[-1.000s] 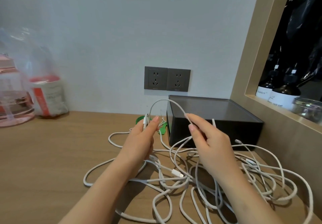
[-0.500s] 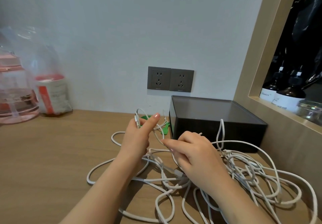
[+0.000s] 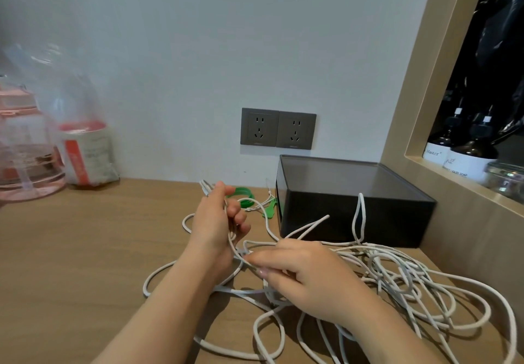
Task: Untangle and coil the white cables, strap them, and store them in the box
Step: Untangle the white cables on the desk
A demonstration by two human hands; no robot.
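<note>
Curled fingers [image 3: 240, 217] on raised left hand [image 3: 214, 223], lower right hand [image 3: 307, 277]

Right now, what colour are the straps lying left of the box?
Green; the straps show best in the head view.

The cables [image 3: 394, 259] lie in a heap on the bench [image 3: 71, 250], in front of the box [image 3: 354, 202]. The straps [image 3: 244, 193] are just left of the box, and the jug [image 3: 25, 162] stands far left by the wall [image 3: 198, 52].

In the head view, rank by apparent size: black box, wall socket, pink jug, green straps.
1. black box
2. pink jug, though the frame edge cuts it off
3. wall socket
4. green straps, partly hidden behind the left hand
</note>
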